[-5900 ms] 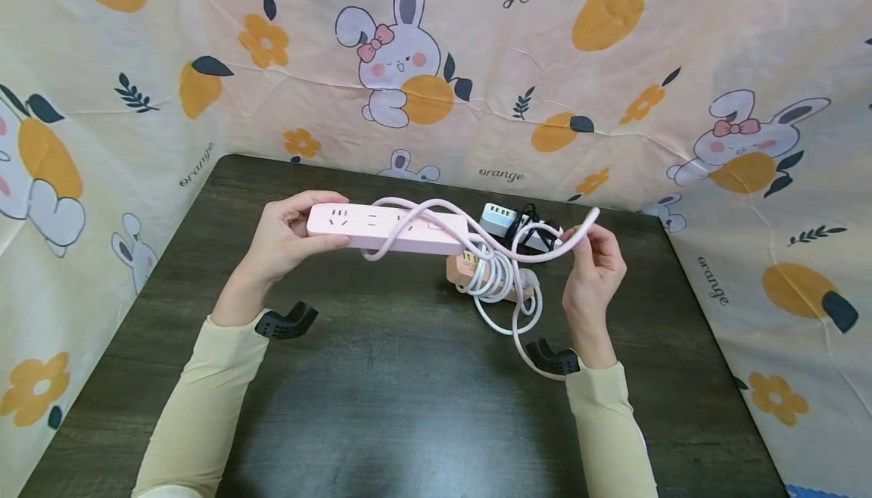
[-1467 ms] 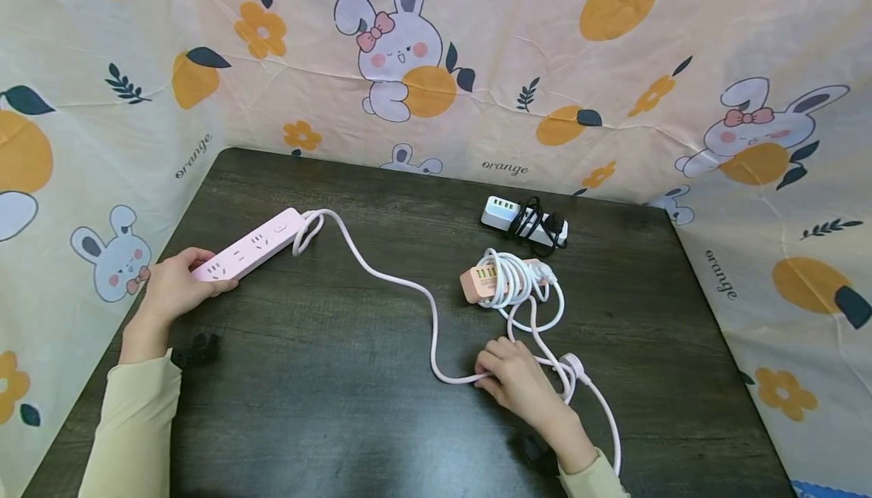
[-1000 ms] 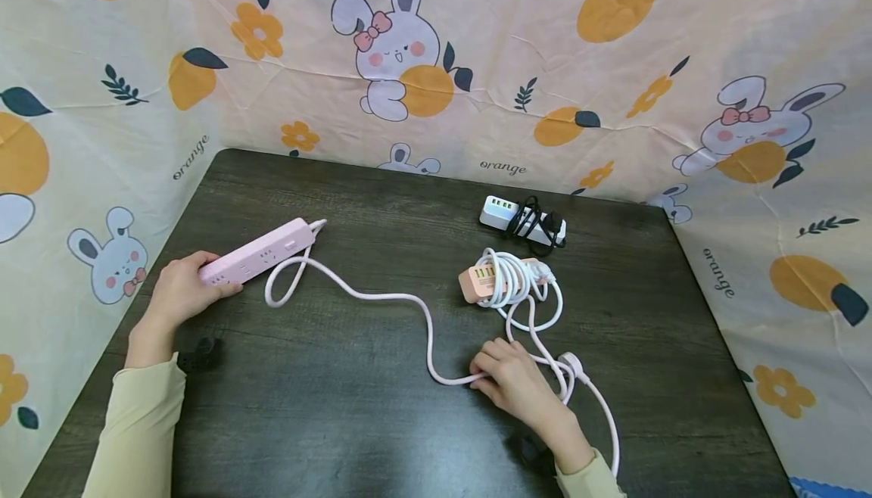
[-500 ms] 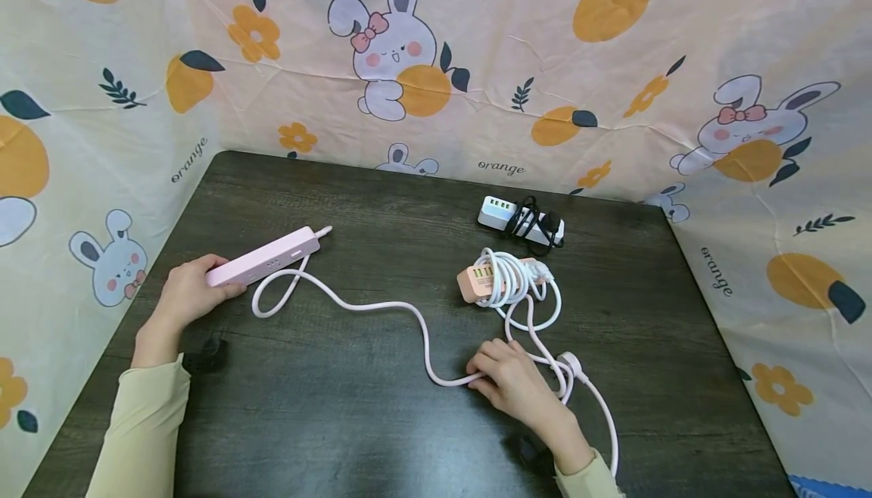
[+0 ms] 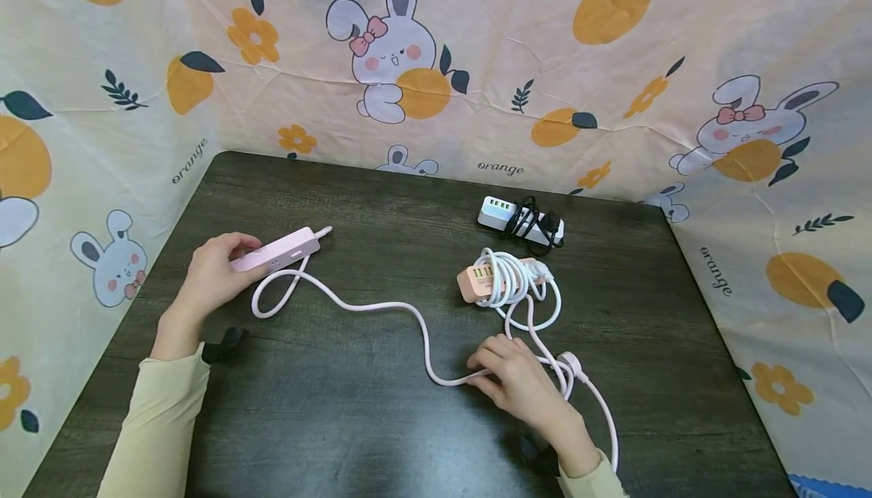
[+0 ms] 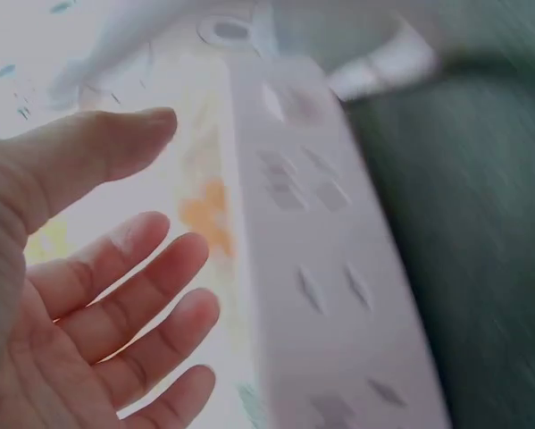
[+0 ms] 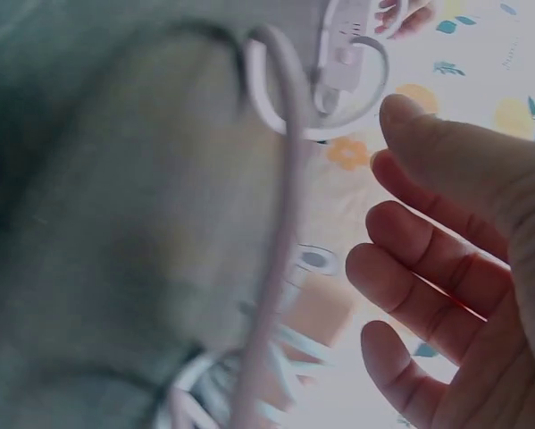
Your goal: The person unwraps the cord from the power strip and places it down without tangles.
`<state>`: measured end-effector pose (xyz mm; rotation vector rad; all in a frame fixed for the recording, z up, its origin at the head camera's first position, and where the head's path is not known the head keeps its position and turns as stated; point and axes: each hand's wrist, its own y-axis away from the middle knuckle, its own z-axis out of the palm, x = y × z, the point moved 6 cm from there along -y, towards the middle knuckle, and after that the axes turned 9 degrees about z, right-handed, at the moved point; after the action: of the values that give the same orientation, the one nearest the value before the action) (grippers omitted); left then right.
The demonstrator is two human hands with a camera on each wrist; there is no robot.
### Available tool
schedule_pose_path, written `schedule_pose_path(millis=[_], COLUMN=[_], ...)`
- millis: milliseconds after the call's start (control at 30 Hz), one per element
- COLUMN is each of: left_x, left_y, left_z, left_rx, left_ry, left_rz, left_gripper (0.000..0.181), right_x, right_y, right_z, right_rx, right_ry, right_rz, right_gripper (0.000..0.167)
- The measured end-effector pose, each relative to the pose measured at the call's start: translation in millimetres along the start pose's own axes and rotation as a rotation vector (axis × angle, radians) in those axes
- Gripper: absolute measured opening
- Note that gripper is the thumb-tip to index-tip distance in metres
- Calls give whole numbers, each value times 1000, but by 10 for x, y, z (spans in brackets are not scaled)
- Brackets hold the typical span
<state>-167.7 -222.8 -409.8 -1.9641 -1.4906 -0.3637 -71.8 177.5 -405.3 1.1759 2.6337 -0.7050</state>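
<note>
In the head view, a pink power strip [image 5: 289,248] lies on the table at left, its cord looping out below it. My left hand [image 5: 214,275] is around the strip's left end; the left wrist view shows this hand [image 6: 115,286] with spread, slightly bent fingers beside the socketed strip [image 6: 330,268]. The pink cord [image 5: 388,305] runs right to my right hand [image 5: 521,388], low on the table. Loosely bent fingers of the right hand [image 7: 455,268] appear beside the blurred cord [image 7: 280,223] in the right wrist view, with a gap between them.
An orange power strip [image 5: 474,284] wrapped in white cord sits right of centre. Behind it is a white strip [image 5: 496,213] wound with black cord. Pink cord coils and a plug [image 5: 571,365] lie beside my right hand. A patterned cloth [image 5: 504,44] hangs around the dark table [image 5: 327,422].
The pink strip has come down from midair to the table's left and its cord is spread out. My left hand has just shifted rightward along the strip; my right stays low.
</note>
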Motion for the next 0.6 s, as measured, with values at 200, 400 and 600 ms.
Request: schedule_pose_path(millis=[200, 400, 600], left_x=[452, 830, 1096], left_y=[-223, -408, -554], left_z=[68, 268, 542], left_rx=[28, -64, -137], left_ry=[78, 142, 197], left_rz=[105, 179, 224], left_gripper=[35, 36, 40], right_x=[-47, 13, 171], right_y=[-44, -74, -128], right_z=[-261, -525, -745], right_rx=[52, 110, 168], right_ry=[-41, -78, -24], right_rz=[39, 103, 175], right_gripper=[19, 25, 16])
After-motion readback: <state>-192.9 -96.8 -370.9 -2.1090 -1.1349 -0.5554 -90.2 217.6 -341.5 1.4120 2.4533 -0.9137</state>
